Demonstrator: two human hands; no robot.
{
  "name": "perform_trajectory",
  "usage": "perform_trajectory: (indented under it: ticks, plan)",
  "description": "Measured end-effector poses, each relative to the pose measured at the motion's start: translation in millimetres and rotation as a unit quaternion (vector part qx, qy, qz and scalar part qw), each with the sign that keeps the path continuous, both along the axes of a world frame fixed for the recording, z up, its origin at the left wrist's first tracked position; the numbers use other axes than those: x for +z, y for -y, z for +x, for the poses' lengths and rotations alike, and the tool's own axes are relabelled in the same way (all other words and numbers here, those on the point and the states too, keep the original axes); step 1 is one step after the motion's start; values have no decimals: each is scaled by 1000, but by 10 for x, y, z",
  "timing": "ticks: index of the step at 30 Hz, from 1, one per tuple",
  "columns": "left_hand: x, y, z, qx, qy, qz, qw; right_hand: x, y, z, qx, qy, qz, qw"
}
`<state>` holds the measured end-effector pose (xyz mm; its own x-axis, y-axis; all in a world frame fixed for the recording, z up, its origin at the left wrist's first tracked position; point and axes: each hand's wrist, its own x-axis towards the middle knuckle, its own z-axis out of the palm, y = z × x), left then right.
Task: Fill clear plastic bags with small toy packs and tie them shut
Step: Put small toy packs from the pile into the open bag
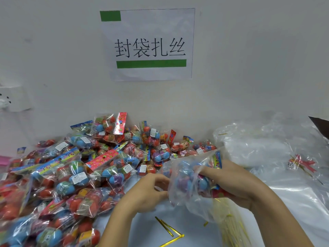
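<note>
A clear plastic bag point(183, 198) hangs between my hands above the table, with a toy pack point(192, 179) of blue and purple eggs inside it. My right hand point(229, 182) grips that pack, fingers reaching into the bag's mouth. My left hand point(151, 191) pinches the bag's left edge. A big heap of toy packs point(74, 172) with red and blue eggs covers the left half of the table. Gold twist ties point(169, 230) lie loose near the front edge, under my wrists.
A stack of empty clear bags point(270, 150) lies at the right, with a red-and-gold bundle point(300, 164) on it. More gold ties point(229, 227) show through the held bag. A white wall with a paper sign point(149, 45) stands close behind; a socket point(12, 100) is at left.
</note>
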<state>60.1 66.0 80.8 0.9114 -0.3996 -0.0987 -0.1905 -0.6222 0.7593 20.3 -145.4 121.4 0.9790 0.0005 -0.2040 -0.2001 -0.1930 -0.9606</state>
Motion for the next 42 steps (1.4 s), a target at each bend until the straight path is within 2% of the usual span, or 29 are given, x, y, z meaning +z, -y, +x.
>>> perform_trajectory:
  ticks: [6,9,16,19,21,26,30,32,36,42]
  plan:
    - [1,19,2,32,-49,-97,994,-76,-72,38,22,-15,33,999]
    - [-20,25,28,77,-32,-126,988,-103,-104,54,11,-16,31,999]
    - [39,0,62,152,76,-99,980,-85,-140,55,-59,16,-98,993]
    - [72,-11,58,161,93,-77,979,-53,-118,29,-87,32,-126,988]
    - [81,-9,48,154,86,-61,982,-33,-112,21,-86,29,-105,990]
    - [82,-12,54,135,48,-28,989,-41,-130,49,-33,6,39,999]
    - [75,-10,50,122,47,-15,991,-119,-202,102,-45,2,83,996]
    - [65,-12,54,126,58,-5,990,-181,-248,127,-47,3,57,997]
    - [75,-21,61,166,80,-27,982,-271,-297,151,-85,24,-65,994]
    - [81,-38,71,206,97,-1,974,-239,-219,133,-99,39,-150,983]
